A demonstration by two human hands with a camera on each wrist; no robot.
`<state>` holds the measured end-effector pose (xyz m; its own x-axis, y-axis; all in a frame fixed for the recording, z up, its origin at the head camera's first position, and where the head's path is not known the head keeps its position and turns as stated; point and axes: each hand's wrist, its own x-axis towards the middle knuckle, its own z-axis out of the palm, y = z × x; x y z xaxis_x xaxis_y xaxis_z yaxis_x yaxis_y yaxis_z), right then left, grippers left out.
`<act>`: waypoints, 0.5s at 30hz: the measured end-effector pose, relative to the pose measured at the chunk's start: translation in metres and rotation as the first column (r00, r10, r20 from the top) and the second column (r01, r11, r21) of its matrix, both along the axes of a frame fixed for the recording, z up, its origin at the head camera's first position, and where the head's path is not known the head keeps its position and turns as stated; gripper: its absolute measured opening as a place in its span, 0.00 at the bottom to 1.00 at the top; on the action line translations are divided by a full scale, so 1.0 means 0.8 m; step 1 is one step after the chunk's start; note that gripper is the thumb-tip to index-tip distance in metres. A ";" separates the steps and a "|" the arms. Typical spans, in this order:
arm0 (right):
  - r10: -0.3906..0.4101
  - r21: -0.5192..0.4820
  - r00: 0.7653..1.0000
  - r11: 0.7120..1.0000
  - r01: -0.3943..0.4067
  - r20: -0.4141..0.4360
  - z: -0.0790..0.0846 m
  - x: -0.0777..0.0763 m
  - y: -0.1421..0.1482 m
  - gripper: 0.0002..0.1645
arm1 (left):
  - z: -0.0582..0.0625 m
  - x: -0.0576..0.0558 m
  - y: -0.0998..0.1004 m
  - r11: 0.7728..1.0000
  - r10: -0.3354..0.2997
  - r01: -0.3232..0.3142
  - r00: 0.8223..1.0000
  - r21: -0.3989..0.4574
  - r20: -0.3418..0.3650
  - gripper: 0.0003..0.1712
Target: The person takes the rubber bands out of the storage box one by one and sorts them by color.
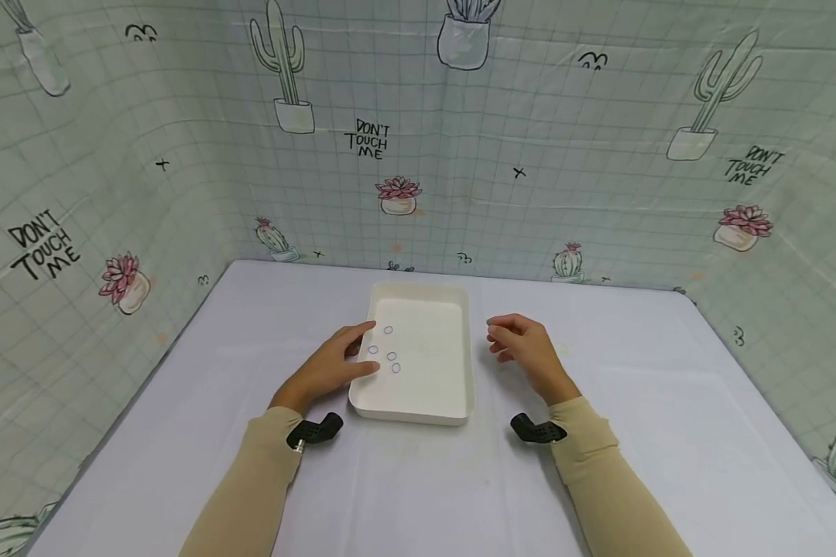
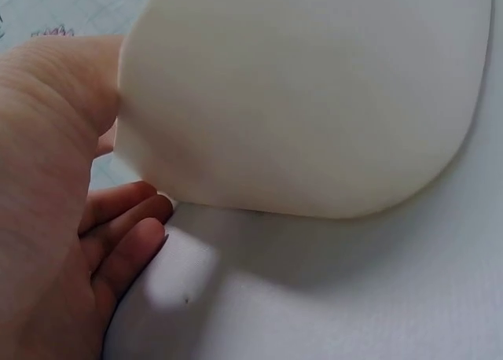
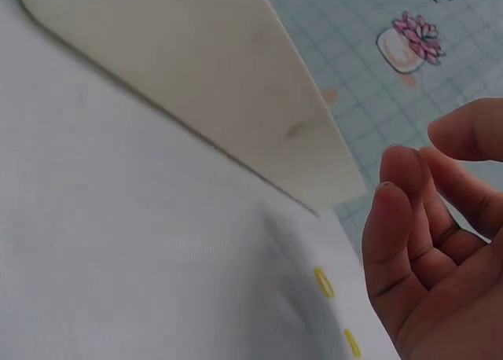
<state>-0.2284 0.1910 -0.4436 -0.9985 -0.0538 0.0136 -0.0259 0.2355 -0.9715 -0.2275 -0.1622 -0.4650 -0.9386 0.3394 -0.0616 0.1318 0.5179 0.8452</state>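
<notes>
A white rectangular tray (image 1: 432,379) lies on the table with several small, thin bluish-purple rings (image 1: 392,357) in its left half. At its left wall my left hand (image 1: 327,363) grips the rim, thumb reaching over the inside while other fingers curl along the outside. The left wrist view shows those curled fingers (image 2: 130,254) low by the wall. My right hand (image 1: 525,352) hovers just right of the tray, fingers loosely bent, nothing visible between them. Two yellow rings (image 3: 318,281) lie on the cloth near that hand in the right wrist view.
A white cloth (image 1: 669,433) covers the table. Behind and at both sides hangs a gridded curtain (image 1: 474,139) printed with cacti and lettering. Black wrist-worn devices (image 1: 313,429) jut inward from both forearms.
</notes>
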 end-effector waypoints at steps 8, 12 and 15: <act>0.070 -0.050 0.997 0.996 -0.071 -0.021 0.015 -0.008 -0.037 0.23 | 0.004 -0.004 0.003 1.000 0.004 -0.005 1.000 -0.024 -0.017 0.47; 0.141 -0.003 0.990 0.990 -0.141 -0.001 0.021 -0.010 -0.057 0.21 | 0.003 -0.004 0.004 1.000 -0.001 0.001 1.000 -0.023 -0.018 0.47; 0.196 0.060 0.980 0.978 -0.198 0.027 0.026 -0.011 -0.071 0.19 | 0.001 -0.002 0.001 1.000 0.003 -0.004 1.000 -0.024 -0.010 0.46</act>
<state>-0.2371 0.1338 -0.4230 -0.9682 -0.2496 -0.0164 -0.0579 0.2875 -0.9560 -0.2290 -0.1613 -0.4644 -0.9404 0.3348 -0.0605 0.1384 0.5389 0.8309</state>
